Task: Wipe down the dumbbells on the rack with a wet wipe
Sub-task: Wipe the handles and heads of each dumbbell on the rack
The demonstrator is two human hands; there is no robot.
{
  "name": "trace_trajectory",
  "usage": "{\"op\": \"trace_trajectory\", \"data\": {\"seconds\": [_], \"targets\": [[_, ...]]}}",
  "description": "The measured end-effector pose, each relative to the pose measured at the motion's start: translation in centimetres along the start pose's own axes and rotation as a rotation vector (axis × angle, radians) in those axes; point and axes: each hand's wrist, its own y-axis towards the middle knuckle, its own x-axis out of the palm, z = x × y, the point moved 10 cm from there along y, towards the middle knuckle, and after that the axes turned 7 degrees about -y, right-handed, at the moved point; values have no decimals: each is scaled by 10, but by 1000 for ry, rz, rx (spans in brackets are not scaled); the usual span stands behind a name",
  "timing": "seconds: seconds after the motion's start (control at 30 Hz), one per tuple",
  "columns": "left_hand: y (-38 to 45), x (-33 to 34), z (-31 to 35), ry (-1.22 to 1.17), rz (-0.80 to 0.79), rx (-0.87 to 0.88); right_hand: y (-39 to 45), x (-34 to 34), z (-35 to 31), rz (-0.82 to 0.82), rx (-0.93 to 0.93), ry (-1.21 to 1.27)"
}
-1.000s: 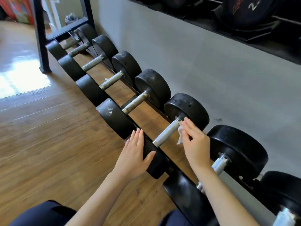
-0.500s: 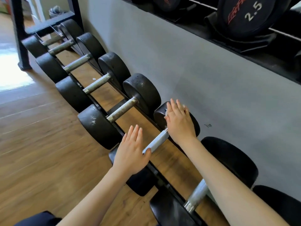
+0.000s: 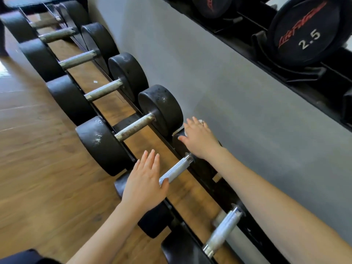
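Left hand point(image 3: 144, 182) lay flat, fingers straight, on the dumbbell's point(image 3: 176, 171) near head; right hand point(image 3: 200, 139), spread, pressed a barely visible wipe point(image 3: 200, 121) onto the far head, at two o'clock. Risk: the dumbbell could roll on the rack point(image 3: 222, 189), pinching fingers.

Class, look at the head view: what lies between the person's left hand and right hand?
The knurled silver handle of one dumbbell spans the gap between the left hand and the right hand, above the wooden floor, in the head view.
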Motion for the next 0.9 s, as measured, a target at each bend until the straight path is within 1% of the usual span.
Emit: {"op": "trace_trajectory", "data": {"seconds": [0.07, 0.1, 0.17, 0.23, 0.3, 0.37, 0.43, 0.5, 0.6, 0.67, 0.7, 0.77, 0.83, 0.9], "targets": [[0, 0, 0, -15, -8, 6, -18, 2, 1, 54, -33, 9], [0, 0, 0, -19, -13, 9, -32, 3, 5, 103, -38, 73], [0, 1, 0, -24, -21, 16, -61, 2, 18, 259, -31, 190], [0, 0, 1, -26, -21, 18, -81, 0, 28, 413, -42, 217], [2, 1, 1, -18, -22, 12, -84, 0, 36, 490, -52, 246], [2, 1, 2, -6, -23, 6, -74, -13, 41, 539, -52, 343], [2, 0, 3, -8, -25, 8, -56, -24, 40, 524, -65, 419], [2, -2, 3, -15, -23, 14, -32, -32, 29, 467, -94, 414], [1, -2, 2, -22, -23, 8, -3, -27, 5, 242, -97, 278], [1, -2, 2, -19, -23, 5, -8, -16, -2, 157, -110, 176], [1, -1, 2, -16, -25, 4, -18, -12, -4, 145, -128, 143], [1, -1, 0, -11, -26, 0, -45, -6, -1, 187, -149, 119], [2, -1, 0, -6, -28, -1, -64, 1, 7, 207, -137, 101], [3, 0, 0, -1, -32, -1, -64, 2, 13, 190, -112, 114]]}}
